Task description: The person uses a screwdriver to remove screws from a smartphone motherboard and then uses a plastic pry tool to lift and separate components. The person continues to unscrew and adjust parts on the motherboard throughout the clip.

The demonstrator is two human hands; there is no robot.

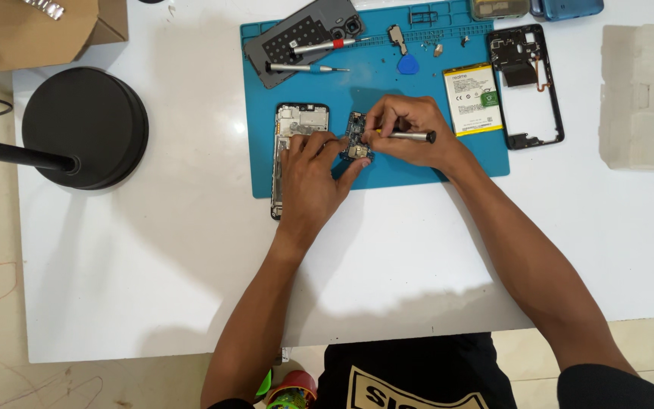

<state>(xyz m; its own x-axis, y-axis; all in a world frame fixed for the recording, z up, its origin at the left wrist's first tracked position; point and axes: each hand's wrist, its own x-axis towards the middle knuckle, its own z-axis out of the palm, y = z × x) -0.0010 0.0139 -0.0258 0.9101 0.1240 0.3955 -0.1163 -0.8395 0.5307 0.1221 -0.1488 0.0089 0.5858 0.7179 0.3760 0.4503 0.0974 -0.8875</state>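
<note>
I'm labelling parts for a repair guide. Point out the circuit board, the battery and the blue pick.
circuit board (356, 138), head view, on the middle of the board between the two hands.
battery (472, 98), head view, on its pale face.
blue pick (408, 64), head view, on its flat middle.

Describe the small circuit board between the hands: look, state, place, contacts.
The circuit board is a small, dark blue-green piece with tiny metal parts on its face, removed from any phone. It sits over the blue mat, just right of the opened phone chassis. The left hand pinches its lower edge with its fingertips; the right hand covers its right side, gripping a slim silver screwdriver. Whether it lies flat or is lifted cannot be told.
</note>
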